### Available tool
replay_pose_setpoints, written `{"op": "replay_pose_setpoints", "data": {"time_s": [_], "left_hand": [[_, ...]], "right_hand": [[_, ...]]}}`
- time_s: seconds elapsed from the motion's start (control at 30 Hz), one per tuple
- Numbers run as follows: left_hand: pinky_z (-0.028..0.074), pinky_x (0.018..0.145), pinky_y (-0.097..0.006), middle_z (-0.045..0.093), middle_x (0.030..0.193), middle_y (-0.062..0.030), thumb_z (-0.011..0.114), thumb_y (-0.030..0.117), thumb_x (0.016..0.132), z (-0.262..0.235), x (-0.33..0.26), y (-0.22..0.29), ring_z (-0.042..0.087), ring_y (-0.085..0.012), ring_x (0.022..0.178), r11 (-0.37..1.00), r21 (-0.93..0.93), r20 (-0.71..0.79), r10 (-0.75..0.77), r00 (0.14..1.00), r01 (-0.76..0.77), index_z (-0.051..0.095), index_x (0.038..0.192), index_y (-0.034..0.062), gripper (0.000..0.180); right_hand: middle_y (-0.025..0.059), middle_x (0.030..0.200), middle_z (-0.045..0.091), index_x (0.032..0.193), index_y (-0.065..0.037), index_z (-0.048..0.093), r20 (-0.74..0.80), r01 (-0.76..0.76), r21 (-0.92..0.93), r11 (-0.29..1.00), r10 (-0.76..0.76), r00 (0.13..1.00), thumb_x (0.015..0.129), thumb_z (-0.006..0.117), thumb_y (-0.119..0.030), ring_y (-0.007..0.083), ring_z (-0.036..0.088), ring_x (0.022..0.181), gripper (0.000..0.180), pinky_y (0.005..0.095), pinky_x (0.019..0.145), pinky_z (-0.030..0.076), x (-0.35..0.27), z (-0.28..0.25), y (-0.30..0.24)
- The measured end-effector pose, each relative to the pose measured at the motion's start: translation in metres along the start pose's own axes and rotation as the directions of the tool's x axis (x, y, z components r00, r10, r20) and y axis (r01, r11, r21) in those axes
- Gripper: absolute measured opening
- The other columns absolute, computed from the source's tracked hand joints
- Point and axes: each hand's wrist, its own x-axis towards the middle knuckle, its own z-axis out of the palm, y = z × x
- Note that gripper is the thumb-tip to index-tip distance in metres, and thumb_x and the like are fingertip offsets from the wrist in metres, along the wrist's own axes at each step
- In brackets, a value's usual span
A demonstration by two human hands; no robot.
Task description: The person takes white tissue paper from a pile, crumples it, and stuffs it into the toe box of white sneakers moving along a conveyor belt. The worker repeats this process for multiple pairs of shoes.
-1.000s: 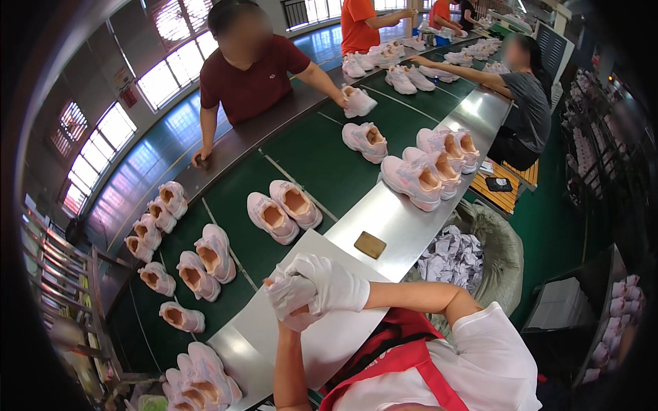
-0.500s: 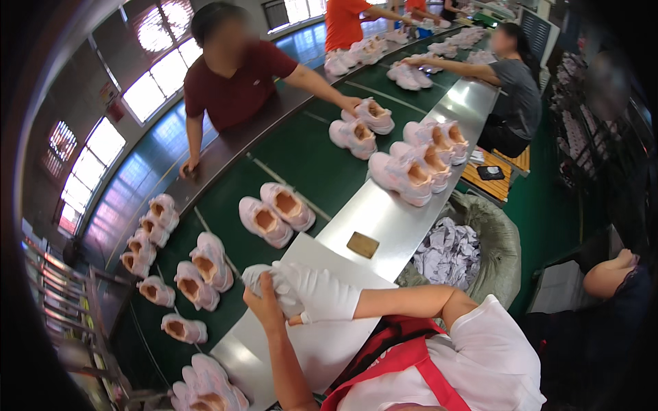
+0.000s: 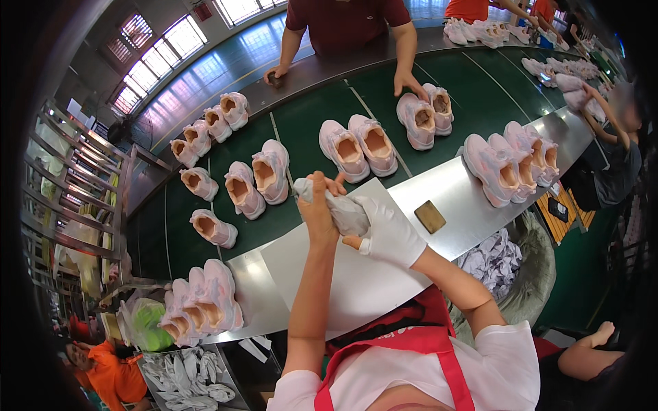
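My left hand [image 3: 319, 205] is bare and my right hand [image 3: 389, 236] wears a white glove. Both are closed around a crumpled wad of pale paper [image 3: 340, 209], held above a white sheet [image 3: 343, 281] on the steel table. Just beyond the wad, a pair of pink sneakers [image 3: 358, 146] stands on the green conveyor belt [image 3: 308, 116], openings facing me. Another pink pair [image 3: 258, 178] stands to its left.
More pink sneakers stand along the belt, on the steel table at right [image 3: 508, 164] and at lower left [image 3: 203, 303]. A small brown block [image 3: 430, 216] lies on the table. A sack of crumpled paper [image 3: 502, 260] sits at my right. A person in a maroon shirt [image 3: 346, 17] leans on the belt opposite.
My hands have gone from pressing together over the table to holding the paper wad up closer to the belt. The view has tilted down and nearer to the sneakers.
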Motion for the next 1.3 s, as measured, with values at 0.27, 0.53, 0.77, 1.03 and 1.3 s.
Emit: {"op": "replay_pose_setpoints", "data": {"time_s": [0.27, 0.53, 0.77, 1.03, 1.3], "left_hand": [[0.043, 0.090, -0.031, 0.056, 0.101, -0.0143, 0.048, 0.022, 0.093, 0.008, 0.101, -0.071, 0.055, -0.0219, 0.093, 0.958, 0.284, 0.172, -0.009, 0.985, -0.041, 0.053, 0.105, -0.0015, 0.027], [0.049, 0.079, -0.040, 0.063, 0.096, -0.0244, 0.055, 0.006, 0.079, 0.023, 0.182, -0.116, 0.061, -0.0371, 0.092, 0.139, 0.925, 0.378, -0.268, 0.886, -0.353, 0.054, 0.111, -0.0057, 0.034], [0.050, 0.076, -0.040, 0.065, 0.093, -0.0221, 0.051, 0.004, 0.080, 0.012, 0.178, -0.073, 0.064, -0.0345, 0.090, 0.060, 0.877, 0.457, -0.415, 0.787, -0.477, 0.067, 0.092, -0.0009, 0.021], [0.049, 0.077, -0.040, 0.061, 0.099, -0.0263, 0.060, 0.013, 0.078, -0.025, 0.194, -0.082, 0.061, -0.0374, 0.093, 0.197, 0.915, 0.404, -0.426, 0.809, -0.353, 0.055, 0.107, -0.0018, 0.034], [0.049, 0.078, -0.041, 0.058, 0.100, -0.0227, 0.061, 0.010, 0.074, -0.013, 0.177, -0.119, 0.059, -0.0361, 0.095, 0.054, 0.902, 0.431, -0.122, 0.894, -0.427, 0.052, 0.102, 0.0001, 0.031]], "right_hand": [[0.0205, 0.073, 0.060, 0.096, -0.007, 0.049, -0.218, -0.245, -0.323, 0.914, 0.180, 0.959, 0.075, 0.064, -0.023, 0.0403, 0.060, 0.069, 0.030, 0.0470, 0.061, 0.049, 0.030, -0.051, 0.056], [0.0135, 0.087, 0.068, 0.091, -0.006, 0.064, 0.110, -0.190, -0.756, 0.627, 0.407, 0.907, 0.076, 0.061, -0.031, 0.0296, 0.066, 0.082, 0.029, 0.0382, 0.071, 0.052, 0.134, -0.055, 0.107], [0.0109, 0.089, 0.068, 0.093, -0.011, 0.066, 0.496, 0.143, -0.676, 0.723, 0.304, 0.813, 0.082, 0.052, -0.037, 0.0284, 0.066, 0.086, 0.031, 0.0381, 0.072, 0.052, 0.172, 0.001, 0.142], [0.0105, 0.089, 0.068, 0.108, -0.014, 0.062, 0.326, -0.050, -0.736, 0.676, 0.417, 0.849, 0.079, 0.059, -0.033, 0.0288, 0.066, 0.084, 0.035, 0.0360, 0.074, 0.052, 0.161, -0.005, 0.115], [0.0228, 0.097, 0.063, 0.108, -0.008, 0.049, 0.033, -0.256, -0.526, 0.811, 0.321, 0.947, 0.076, 0.064, -0.016, 0.0404, 0.061, 0.091, 0.037, 0.0448, 0.079, 0.049, 0.170, -0.002, 0.158]]}}
